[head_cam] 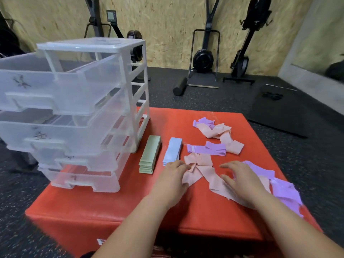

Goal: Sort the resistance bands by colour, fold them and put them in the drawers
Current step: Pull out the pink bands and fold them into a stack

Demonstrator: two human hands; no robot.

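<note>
left hand (172, 176) and right hand (240, 181), both unclenched, at the twisted pink band (200, 161), 5 o'clock; we'd flatten it before folding.

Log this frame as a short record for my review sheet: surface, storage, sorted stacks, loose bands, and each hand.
surface: red padded box on a dark gym floor
storage: clear drawer unit on the box's left side, several drawers pulled out
folded: green stack and blue stack, side by side next to the unit
loose: pink bands and purple bands, mixed and unfolded on the right
left hand: fingertips at a bunched pink band; pinch or touch unclear
right hand: fingers spread over a pink band
</note>
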